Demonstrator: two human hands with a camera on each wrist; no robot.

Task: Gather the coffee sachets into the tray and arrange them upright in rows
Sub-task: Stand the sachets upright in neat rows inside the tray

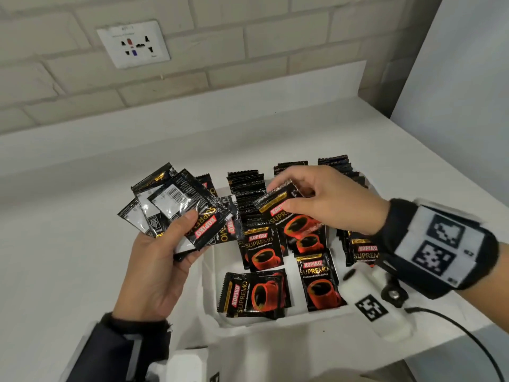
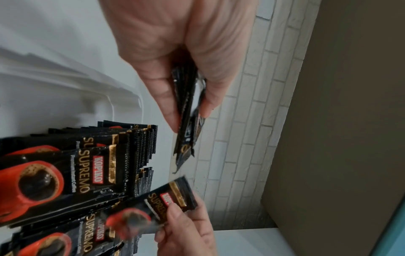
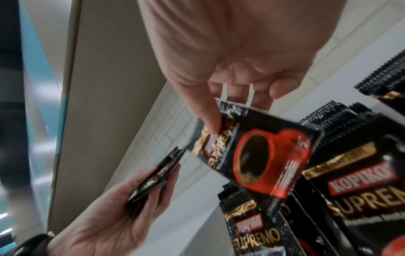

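Observation:
My left hand (image 1: 165, 244) grips a fanned bunch of black coffee sachets (image 1: 176, 199) between thumb and fingers, left of the white tray (image 1: 212, 299); the same bunch (image 2: 186, 121) shows edge-on in the left wrist view. My right hand (image 1: 316, 199) pinches a single sachet (image 1: 286, 213) by its top edge above the tray's middle, its red cup print (image 3: 263, 155) facing the right wrist camera. Upright rows of sachets (image 1: 248, 194) stand in the tray's far half. One sachet (image 1: 256, 293) lies flat on its side at the tray's near left.
The tray sits on a white counter (image 1: 82, 216) against a brick wall with a socket plate (image 1: 133, 44). A white device with a black-and-white marker (image 1: 377, 304) and cable lies by the tray's near right corner. A beige wall (image 1: 468, 78) closes the right side.

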